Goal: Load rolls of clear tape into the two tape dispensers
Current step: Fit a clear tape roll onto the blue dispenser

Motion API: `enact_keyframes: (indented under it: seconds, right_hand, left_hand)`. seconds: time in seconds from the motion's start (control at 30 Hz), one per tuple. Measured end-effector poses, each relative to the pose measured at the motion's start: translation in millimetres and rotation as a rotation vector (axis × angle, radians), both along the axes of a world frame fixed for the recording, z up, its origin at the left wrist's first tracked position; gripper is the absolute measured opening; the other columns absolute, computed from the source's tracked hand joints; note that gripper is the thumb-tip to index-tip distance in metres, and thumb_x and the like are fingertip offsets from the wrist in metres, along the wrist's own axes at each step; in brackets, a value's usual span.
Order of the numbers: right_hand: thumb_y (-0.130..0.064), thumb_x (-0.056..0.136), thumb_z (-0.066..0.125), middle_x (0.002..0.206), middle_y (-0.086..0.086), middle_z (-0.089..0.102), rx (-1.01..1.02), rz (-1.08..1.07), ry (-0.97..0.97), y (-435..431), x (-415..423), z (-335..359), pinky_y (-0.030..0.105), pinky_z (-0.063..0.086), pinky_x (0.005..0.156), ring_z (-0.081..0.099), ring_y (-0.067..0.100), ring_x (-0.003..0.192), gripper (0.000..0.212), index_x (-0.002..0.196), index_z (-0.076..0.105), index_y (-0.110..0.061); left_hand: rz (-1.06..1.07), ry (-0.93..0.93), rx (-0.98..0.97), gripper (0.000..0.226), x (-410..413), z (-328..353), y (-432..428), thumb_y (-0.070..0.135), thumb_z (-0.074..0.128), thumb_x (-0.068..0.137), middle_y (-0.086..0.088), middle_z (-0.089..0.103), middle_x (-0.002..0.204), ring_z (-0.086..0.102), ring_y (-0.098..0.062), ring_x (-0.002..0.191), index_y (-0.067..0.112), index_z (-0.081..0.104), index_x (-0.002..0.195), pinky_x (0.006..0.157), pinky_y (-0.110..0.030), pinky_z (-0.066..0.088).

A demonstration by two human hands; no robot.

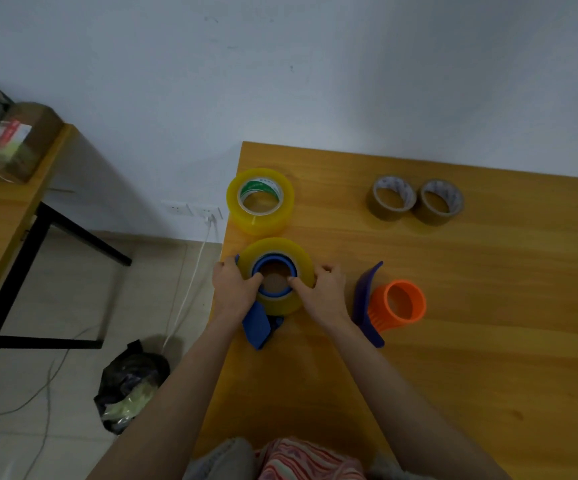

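A yellowish clear tape roll (273,249) sits on the blue hub of a blue tape dispenser (259,325) near the table's left edge. My left hand (234,284) grips the roll's left side, thumb on the hub rim. My right hand (322,289) grips its right side, thumb at the hub. A second clear tape roll (282,216) with a green-printed core lies flat just behind. To the right lies the other dispenser: a purple body (367,306) with an orange hub (405,301) that holds no roll.
Two brown tape rolls (389,199) (440,202) lie at the back of the wooden table (454,341). The table's left edge runs beside my left hand. On the floor to the left are a black bag (131,386), cables and another table with boxes (3,140).
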State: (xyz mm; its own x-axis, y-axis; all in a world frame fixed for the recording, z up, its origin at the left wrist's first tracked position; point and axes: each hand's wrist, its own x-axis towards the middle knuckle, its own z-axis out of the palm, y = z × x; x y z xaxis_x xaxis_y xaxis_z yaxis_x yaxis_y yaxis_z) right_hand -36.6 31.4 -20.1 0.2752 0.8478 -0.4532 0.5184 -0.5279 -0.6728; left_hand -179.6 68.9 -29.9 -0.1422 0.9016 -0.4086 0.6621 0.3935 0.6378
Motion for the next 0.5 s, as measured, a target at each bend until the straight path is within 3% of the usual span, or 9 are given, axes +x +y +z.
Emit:
enact_keyframes:
  seconds: [0.13,0.3,0.4,0.5]
  right_hand:
    - [-0.039,0.089,0.06,0.117,0.006,0.042,-0.013,0.045,0.017,0.7,-1.2,-3.0,0.032,0.044,0.09,0.046,0.023,0.114,0.038,0.113,0.06,-0.009]
    - [-0.033,0.09,0.061,0.14,0.007,0.04,0.029,0.074,0.004,2.4,-2.1,-0.3,0.033,0.035,0.104,0.034,0.023,0.133,0.06,0.142,0.037,-0.015]
    - [-0.023,0.09,0.062,0.148,0.006,0.036,0.04,0.16,0.036,12.5,-1.8,6.8,0.032,0.031,0.108,0.031,0.021,0.138,0.069,0.147,0.027,-0.014]
    - [-0.022,0.092,0.06,0.146,0.007,0.04,-0.024,0.22,0.067,26.7,-1.5,9.8,0.031,0.039,0.102,0.041,0.023,0.132,0.064,0.146,0.029,-0.013]
  left_hand:
    - [-0.028,0.033,0.005,0.05,-0.4,-0.6,0.6,0.018,0.064,0.085,-0.021,0.044,0.126,0.047,-0.032,0.113,-0.002,0.044,0.126,0.081,-0.03,0.037]
    - [-0.053,0.056,0.0,0.058,-0.7,-1.7,1.2,0.018,0.066,0.083,-0.021,0.039,0.13,0.044,-0.034,0.118,-0.001,0.038,0.131,0.091,-0.038,0.042]
    - [-0.076,0.042,-0.007,0.054,-3.1,0.0,1.0,0.017,0.065,0.083,-0.02,0.04,0.13,0.044,-0.032,0.116,0.001,0.039,0.129,0.084,-0.034,0.041]
    - [-0.106,0.035,-0.008,0.054,-7.6,-0.1,0.4,0.02,0.064,0.085,-0.018,0.041,0.129,0.045,-0.03,0.116,0.002,0.039,0.13,0.08,-0.027,0.036]
